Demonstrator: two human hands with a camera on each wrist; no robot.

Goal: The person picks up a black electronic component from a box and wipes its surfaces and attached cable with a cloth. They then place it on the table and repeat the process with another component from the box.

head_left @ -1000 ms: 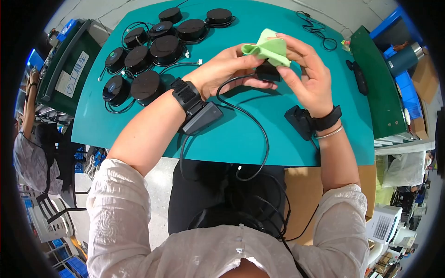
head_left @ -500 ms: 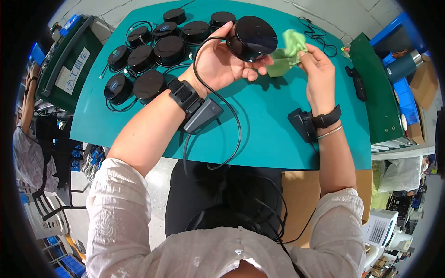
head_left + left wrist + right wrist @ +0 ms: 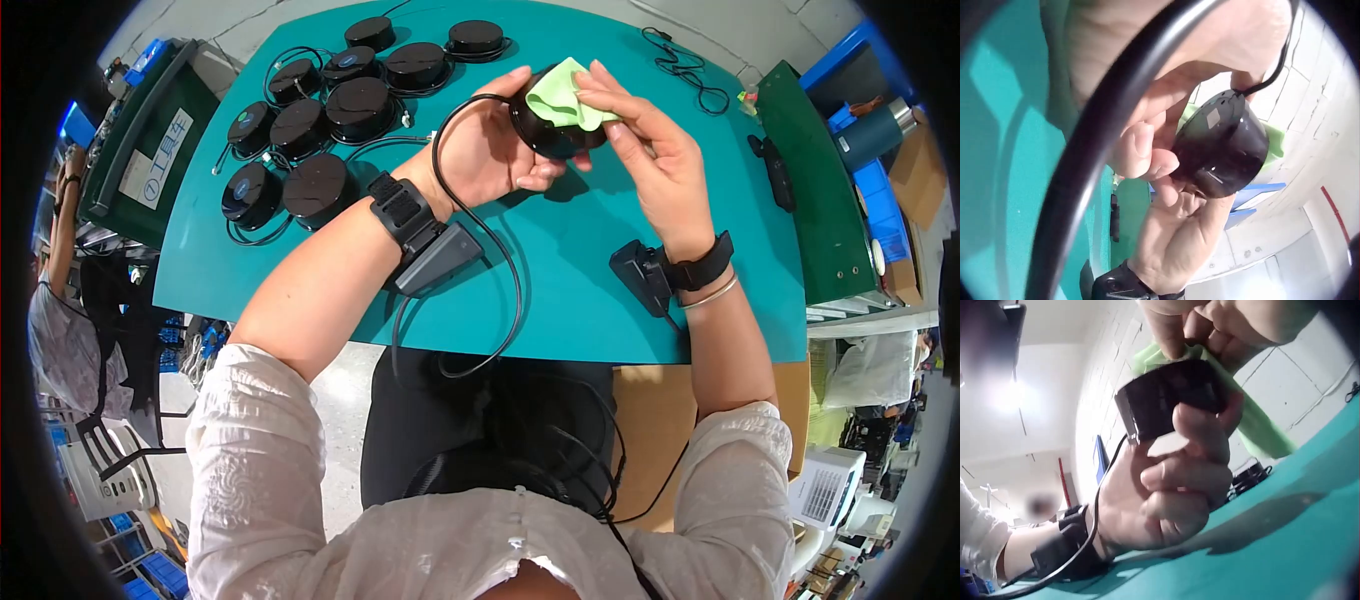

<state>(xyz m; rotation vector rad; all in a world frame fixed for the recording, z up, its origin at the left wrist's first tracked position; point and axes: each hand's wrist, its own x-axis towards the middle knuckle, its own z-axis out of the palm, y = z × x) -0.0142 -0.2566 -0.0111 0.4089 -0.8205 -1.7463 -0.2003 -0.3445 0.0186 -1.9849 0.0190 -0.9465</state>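
Note:
My left hand [image 3: 488, 150] grips a glossy black round puck-shaped device [image 3: 545, 135] by its side, above the table. A black cable [image 3: 515, 260] leaves the device, loops past the left wrist and hangs down over the table's front edge. With the right hand [image 3: 660, 165] I pinch a light green cloth [image 3: 565, 97] and press it onto the device's upper face. In the right wrist view the left fingers curl around the device's wall [image 3: 1166, 403], with the cloth [image 3: 1260, 434] draping behind it. The left wrist view shows a small pale diamond mark [image 3: 1213, 119] on the device.
Several similar black round devices [image 3: 360, 108] with coiled cables stand at the table's back left. A thin black cable [image 3: 685, 70] lies at the back right, near a dark object [image 3: 772, 172] by the right edge. Green cabinets [image 3: 815, 190] flank the teal table [image 3: 640, 320].
The device was tilted low under the cloth, then raised with its glossy face bare and the cloth held apart to the right. Now the cloth is back on its top.

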